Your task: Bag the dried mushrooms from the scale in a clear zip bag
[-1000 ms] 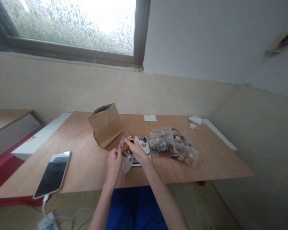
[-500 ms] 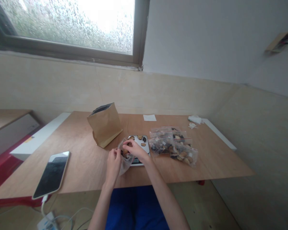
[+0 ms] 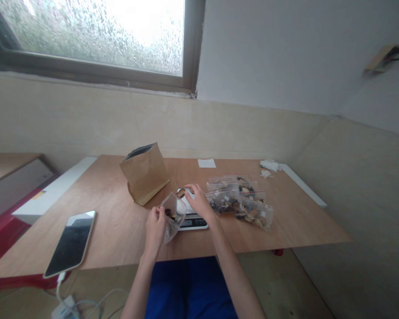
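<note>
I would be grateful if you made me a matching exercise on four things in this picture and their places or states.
1. open clear bag
2. right hand
3. brown paper bag
4. phone

A. over the scale
B. plugged into a white cable
C. held by the left hand
D. standing mouth up

Pairs: 1-C, 2-A, 3-D, 4-B

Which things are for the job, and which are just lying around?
Probably the job:
open zip bag, in left hand
brown mushroom-like pieces, near right hand
digital scale
filled zip bags
brown paper pouch

Probably lying about:
phone
charging cable
white paper
</note>
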A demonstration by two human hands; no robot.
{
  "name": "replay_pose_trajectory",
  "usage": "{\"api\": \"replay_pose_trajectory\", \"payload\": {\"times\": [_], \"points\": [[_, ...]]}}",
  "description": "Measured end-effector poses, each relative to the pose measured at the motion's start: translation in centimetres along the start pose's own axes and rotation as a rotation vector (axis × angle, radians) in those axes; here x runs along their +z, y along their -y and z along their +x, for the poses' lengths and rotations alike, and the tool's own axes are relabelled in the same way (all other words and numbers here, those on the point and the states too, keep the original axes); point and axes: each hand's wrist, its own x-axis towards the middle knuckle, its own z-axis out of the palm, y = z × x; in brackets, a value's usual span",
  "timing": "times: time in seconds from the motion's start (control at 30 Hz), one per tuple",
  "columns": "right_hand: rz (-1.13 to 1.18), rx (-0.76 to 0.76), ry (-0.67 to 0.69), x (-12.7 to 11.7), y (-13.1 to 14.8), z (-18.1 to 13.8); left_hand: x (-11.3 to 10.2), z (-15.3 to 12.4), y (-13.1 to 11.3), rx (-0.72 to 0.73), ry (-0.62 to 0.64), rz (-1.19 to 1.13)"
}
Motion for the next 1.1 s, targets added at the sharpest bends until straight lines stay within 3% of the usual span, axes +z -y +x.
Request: {"api": "replay_pose_trajectory", "payload": {"times": [0.13, 0.3, 0.67, 0.93, 1.1], "points": [[-0.306, 0.046, 0.103, -0.8, -4.1, 0.2, -0.2, -0.1, -0.1, -0.005, 0.023, 0.020], [-0.351, 0.007, 0.200, -0.9, -7.0, 0.3, -0.2, -0.2, -0.4, -0.003, 0.042, 0.048], [-0.247, -0.131, 0.145, -0.5, -6.9, 0.5, -0.4, -0.1, -0.8, 0.013, 0.013, 0.101], [-0.117, -0.079, 0.044, -0.3, -6.7, -0.3, -0.3, -0.1, -0.9, 0.019, 0.009, 0.107], [0.036, 0.055, -0.049, -0.5, -6.0, -0.5, -0.3, -0.1, -0.8, 0.024, 0.030, 0.106]]}}
